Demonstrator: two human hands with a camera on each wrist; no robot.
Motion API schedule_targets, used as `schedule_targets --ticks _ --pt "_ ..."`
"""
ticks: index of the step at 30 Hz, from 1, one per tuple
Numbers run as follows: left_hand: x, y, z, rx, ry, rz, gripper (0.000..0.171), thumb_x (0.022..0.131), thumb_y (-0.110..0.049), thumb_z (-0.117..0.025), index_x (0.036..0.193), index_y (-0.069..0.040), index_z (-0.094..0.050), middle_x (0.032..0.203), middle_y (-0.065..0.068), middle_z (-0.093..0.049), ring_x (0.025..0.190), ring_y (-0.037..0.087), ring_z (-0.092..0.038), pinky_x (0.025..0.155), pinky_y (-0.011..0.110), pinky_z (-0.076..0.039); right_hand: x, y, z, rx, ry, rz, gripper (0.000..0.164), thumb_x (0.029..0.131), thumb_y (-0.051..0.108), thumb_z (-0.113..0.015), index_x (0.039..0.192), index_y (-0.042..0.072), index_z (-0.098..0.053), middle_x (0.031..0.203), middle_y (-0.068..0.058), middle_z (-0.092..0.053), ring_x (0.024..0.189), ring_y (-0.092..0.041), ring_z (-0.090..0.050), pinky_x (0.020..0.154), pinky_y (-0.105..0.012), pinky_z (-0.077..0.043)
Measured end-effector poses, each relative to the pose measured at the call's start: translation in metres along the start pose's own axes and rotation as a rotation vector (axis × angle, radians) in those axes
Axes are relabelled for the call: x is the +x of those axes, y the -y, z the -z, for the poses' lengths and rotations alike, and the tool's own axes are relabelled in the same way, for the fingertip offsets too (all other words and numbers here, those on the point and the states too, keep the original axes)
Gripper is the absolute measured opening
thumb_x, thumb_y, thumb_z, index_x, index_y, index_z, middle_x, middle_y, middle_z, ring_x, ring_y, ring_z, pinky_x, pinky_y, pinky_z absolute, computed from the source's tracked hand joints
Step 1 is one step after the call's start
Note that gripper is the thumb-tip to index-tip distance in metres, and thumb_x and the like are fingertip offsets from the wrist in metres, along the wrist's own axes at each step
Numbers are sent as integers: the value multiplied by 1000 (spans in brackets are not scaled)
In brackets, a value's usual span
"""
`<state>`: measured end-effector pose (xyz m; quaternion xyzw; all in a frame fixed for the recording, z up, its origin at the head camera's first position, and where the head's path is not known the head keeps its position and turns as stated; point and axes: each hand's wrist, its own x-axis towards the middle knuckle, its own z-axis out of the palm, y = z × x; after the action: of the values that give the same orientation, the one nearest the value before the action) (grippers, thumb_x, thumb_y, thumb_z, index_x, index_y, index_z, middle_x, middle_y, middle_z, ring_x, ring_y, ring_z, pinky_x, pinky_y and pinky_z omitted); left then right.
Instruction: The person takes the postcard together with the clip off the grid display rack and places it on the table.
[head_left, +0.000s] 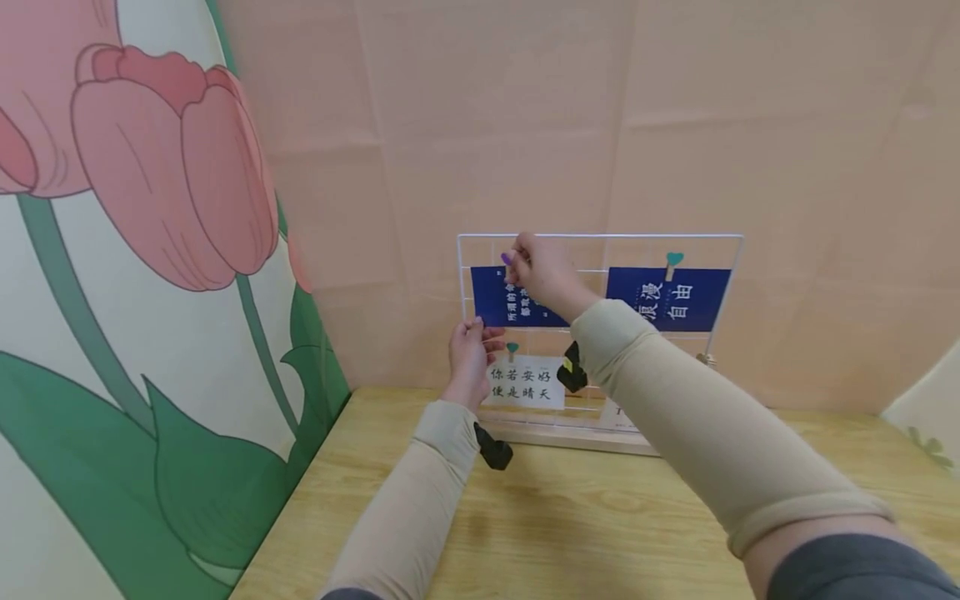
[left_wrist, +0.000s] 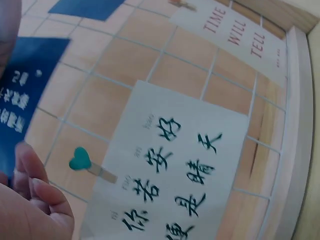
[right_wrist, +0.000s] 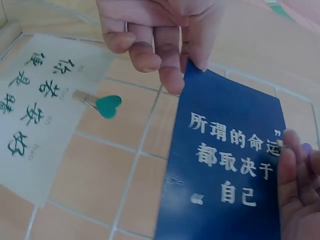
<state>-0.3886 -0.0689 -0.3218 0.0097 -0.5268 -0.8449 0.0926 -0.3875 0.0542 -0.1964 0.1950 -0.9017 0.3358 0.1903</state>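
A blue card [right_wrist: 230, 130] with white writing lies against the upper left of a white wire grid [head_left: 602, 237]. My left hand [head_left: 468, 360] pinches its lower left corner between thumb and finger, the other fingers loosely bent. At the card's upper edge, my right hand [head_left: 546, 271] pinches a small peg with a purple head [right_wrist: 306, 148], mostly covered by the fingers. Below hangs a white card [left_wrist: 170, 165] with green writing, held by a wooden peg with a teal heart [left_wrist: 80, 159].
Another blue card [head_left: 701, 312] hangs at the grid's upper right under a teal heart peg [head_left: 674, 260]. At lower right is a white card with red lettering [left_wrist: 235, 35]. The grid stands in a wooden base [head_left: 577, 437] on a wood-grain table [head_left: 570, 517], before a pink cloth backdrop [head_left: 487, 125].
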Motion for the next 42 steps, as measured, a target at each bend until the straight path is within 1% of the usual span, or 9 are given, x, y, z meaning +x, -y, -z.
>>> schedule_targets --ticks 8,12,15,20,25,30,35,38,42 --pt "2 14 10 -1 68 -117 17 112 -18 -44 98 -12 -51 85 4 -67 64 12 -55 59 22 -39 -12 -16 -10 213 -142 -4 24 112 18 -44 112 -2 -57 101 -16 -68 95 -28 -69 87 -40 -57" --pt "2 17 11 -25 108 -169 18 112 -16 -44 96 -13 -51 84 3 -67 63 12 -55 59 22 -40 -14 -13 -11 275 -197 -15 27 112 22 -46 114 -1 -59 102 -15 -67 93 -26 -69 85 -37 -58" --pt "-1 16 13 -51 133 -196 18 112 -15 -44 95 -13 -51 82 2 -67 62 11 -54 59 22 -39 -17 -9 -9 314 -206 -11 29 112 24 -48 114 -2 -60 99 -14 -65 87 -23 -67 80 -34 -58" --pt "-7 12 22 -83 135 -215 19 112 -12 -43 94 -12 -50 78 2 -66 59 10 -51 57 20 -36 -29 -9 -3 358 -161 2 27 111 20 -48 115 -5 -59 95 -17 -62 78 -19 -62 72 -30 -56" --pt "-14 8 34 -47 156 -213 20 112 -13 -43 94 -13 -51 79 2 -64 62 9 -51 59 20 -37 -48 -14 4 337 -123 -10 27 111 18 -48 115 -6 -59 95 -18 -62 76 -19 -60 69 -25 -54" --pt "-25 5 44 -15 177 -203 20 112 -13 -42 94 -12 -50 80 2 -63 65 10 -51 60 20 -39 -72 -19 11 271 -80 -26 27 111 21 -49 114 -3 -61 94 -16 -64 77 -22 -62 69 -26 -54" --pt "-39 9 57 -13 122 -120 21 112 -14 -42 94 -11 -51 77 1 -59 63 10 -49 59 21 -40 -98 -27 13 242 6 -63 31 111 27 -49 114 -1 -62 93 -14 -64 79 -27 -64 74 -34 -58" --pt "-49 12 65 -14 104 -65 21 112 -14 -42 94 -11 -51 77 2 -58 63 10 -48 58 21 -39 -112 -34 14 216 37 -79 32 111 29 -49 114 0 -63 92 -14 -64 80 -28 -63 72 -32 -57" --pt "-65 15 76 -1 109 -33 20 112 -12 -42 95 -10 -50 77 3 -56 63 11 -48 59 21 -39 -127 -44 14 193 47 -55 30 111 27 -51 110 0 -64 86 -13 -64 77 -29 -62 64 -27 -53"
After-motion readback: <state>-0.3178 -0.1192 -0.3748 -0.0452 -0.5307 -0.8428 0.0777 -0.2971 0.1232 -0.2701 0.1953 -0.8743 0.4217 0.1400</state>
